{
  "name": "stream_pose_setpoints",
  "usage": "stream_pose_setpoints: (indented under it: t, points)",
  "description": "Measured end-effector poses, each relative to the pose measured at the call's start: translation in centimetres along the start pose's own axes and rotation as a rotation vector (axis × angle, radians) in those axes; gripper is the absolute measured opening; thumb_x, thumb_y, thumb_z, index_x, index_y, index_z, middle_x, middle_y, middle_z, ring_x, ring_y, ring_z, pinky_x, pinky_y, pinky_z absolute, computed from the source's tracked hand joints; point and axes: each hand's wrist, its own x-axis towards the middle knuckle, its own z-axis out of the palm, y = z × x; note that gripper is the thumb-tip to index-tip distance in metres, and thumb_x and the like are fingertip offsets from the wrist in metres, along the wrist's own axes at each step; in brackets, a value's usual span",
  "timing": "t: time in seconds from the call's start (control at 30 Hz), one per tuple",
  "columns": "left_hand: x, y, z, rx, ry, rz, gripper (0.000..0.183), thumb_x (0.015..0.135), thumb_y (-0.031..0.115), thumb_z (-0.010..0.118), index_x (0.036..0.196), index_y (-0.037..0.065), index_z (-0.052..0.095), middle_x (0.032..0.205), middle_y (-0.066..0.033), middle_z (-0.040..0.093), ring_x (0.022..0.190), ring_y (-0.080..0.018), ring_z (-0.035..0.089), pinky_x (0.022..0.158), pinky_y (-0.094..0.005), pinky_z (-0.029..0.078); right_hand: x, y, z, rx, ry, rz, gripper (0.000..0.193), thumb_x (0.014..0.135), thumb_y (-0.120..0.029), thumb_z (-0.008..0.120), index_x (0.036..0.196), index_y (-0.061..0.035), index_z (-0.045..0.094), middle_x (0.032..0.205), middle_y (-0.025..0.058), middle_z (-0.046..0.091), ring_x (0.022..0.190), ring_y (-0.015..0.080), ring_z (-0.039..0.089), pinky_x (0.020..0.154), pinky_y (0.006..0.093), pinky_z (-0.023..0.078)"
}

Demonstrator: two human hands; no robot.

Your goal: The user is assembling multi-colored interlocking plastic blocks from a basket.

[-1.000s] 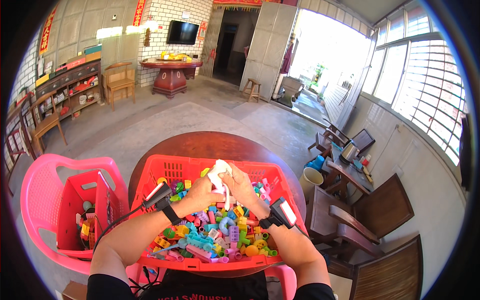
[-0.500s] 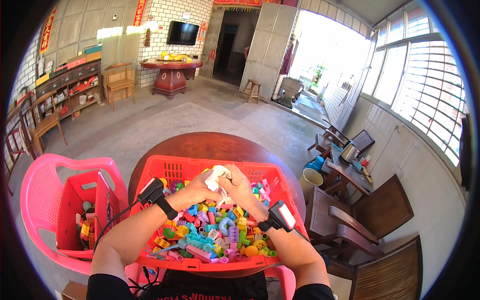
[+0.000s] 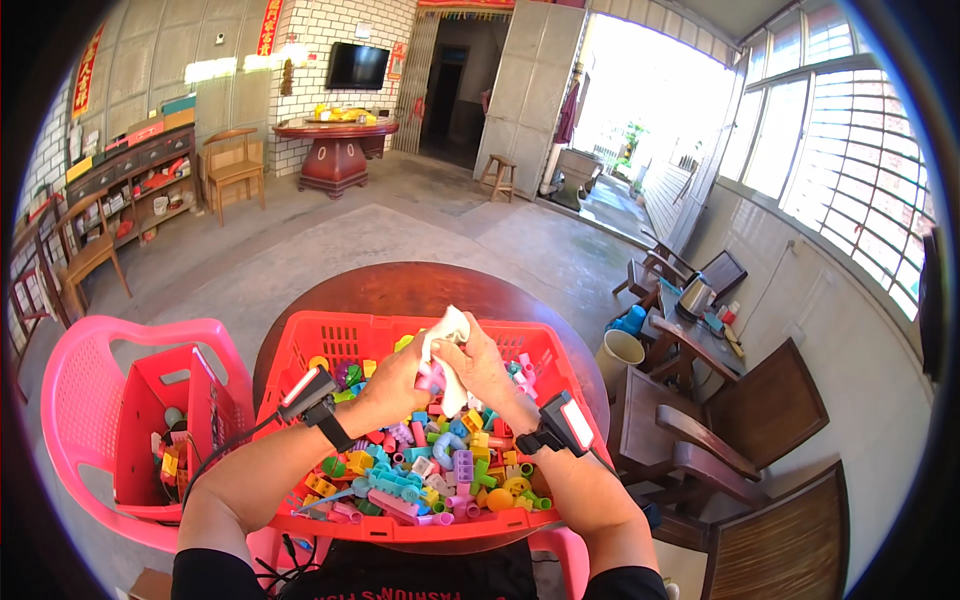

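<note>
Over a red plastic basket [image 3: 548, 372] my two hands are close together. My right hand [image 3: 484, 374] is closed on a white cloth [image 3: 455, 324], which sticks up past the fingers and hangs down between the hands. In my left hand [image 3: 392, 388] is a pink toy piece [image 3: 430, 379], pressed against the cloth; its exact shape is partly hidden by fingers. Beneath them the basket holds a heap of colourful toy building blocks [image 3: 400, 484], among them tubes, a purple block [image 3: 463, 466] and a curved blue piece [image 3: 449, 449].
The basket rests on a round dark wooden table [image 3: 400, 284]. To the left, a pink plastic chair [image 3: 62, 400] carries a red box [image 3: 135, 420] with a few toys. Wooden chairs [image 3: 765, 400] and a pale bucket [image 3: 622, 350] stand at the right.
Both hands have risen slightly and turned. The cloth now stretches upright between them, and the pink piece shows at my left fingers. The view has shifted a little.
</note>
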Motion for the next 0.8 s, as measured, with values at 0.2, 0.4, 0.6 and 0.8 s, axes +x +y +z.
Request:
stream_pose_setpoints:
  t: [0.2,0.4,0.6,0.8]
  points:
    - [-0.1,-1.1,1.0,0.057,0.103,0.088,0.080,0.063,-0.002,0.067,0.133,0.006,0.030,0.111,-0.0137,0.053,0.095,-0.0205,0.058,0.077,-0.0329,0.048,-0.5,0.7,0.0,-0.068,-0.130,-0.136,0.019,0.088,-0.023,0.049,0.091,-0.0048,0.054,0.079,0.0164,0.061,0.076,0.0307,0.063,0.065,0.0363,0.048]
    - [0.6,-1.4,-0.4,-0.339,0.157,-0.030,0.064,0.074,-0.007,0.061,0.130,0.005,0.033,0.098,-0.0085,0.053,0.086,-0.0141,0.056,0.072,-0.0286,0.048,-0.4,0.0,-0.1,0.448,-0.202,-0.002,0.012,0.085,-0.008,0.054,0.097,-0.0068,0.053,0.090,0.0005,0.061,0.084,0.0125,0.060,0.071,0.0275,0.047]
    - [0.7,-0.7,-0.9,-0.378,0.183,0.048,0.054,0.074,-0.011,0.055,0.124,0.001,0.039,0.097,-0.0067,0.057,0.089,-0.0135,0.057,0.076,-0.0274,0.048,-0.7,0.1,0.3,0.409,-0.157,-0.024,0.027,0.084,-0.008,0.058,0.110,-0.0042,0.053,0.099,0.0004,0.060,0.089,0.0066,0.055,0.074,0.0240,0.046]
    - [0.6,-0.6,-0.4,-0.167,0.177,0.248,0.049,0.073,-0.015,0.054,0.119,0.001,0.046,0.103,-0.0080,0.059,0.094,-0.0133,0.058,0.080,-0.0271,0.049,-0.8,1.7,0.5,0.643,-0.031,0.240,0.026,0.085,-0.018,0.061,0.107,-0.0049,0.056,0.095,0.0029,0.059,0.083,0.0104,0.057,0.068,0.0272,0.050]
